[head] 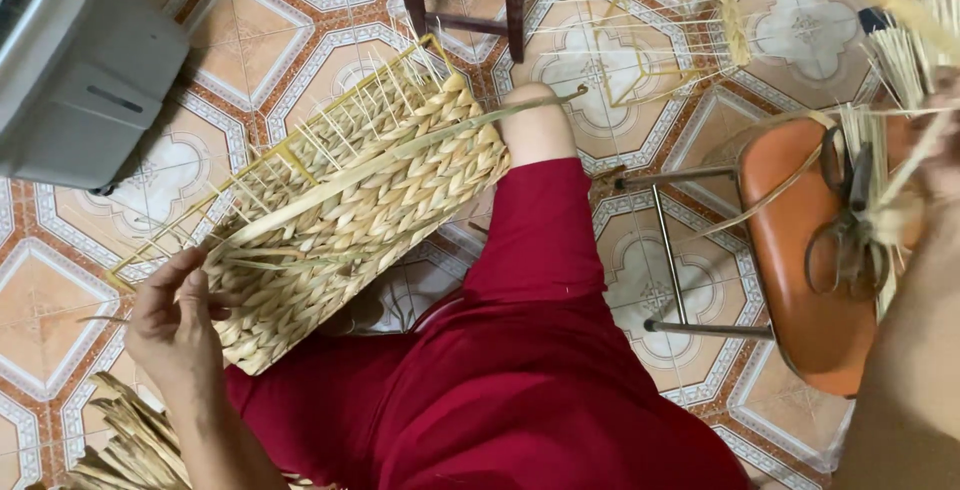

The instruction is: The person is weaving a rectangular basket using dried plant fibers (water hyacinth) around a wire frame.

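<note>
1 woven basket (360, 200), 1 orange stool (800, 250), 1 pair of scissors (850, 230), 2 hands (175, 325)

A half-woven basket (350, 210) rests on the person's lap. Scissors (850, 230) lie on a stool (800, 280) to its right.

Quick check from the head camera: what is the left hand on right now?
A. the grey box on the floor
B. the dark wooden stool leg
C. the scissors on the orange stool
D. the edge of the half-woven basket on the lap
D: the left hand grips the near edge of the woven basket resting across the red-clad lap, while the scissors lie on the orange stool by the other arm.
</note>
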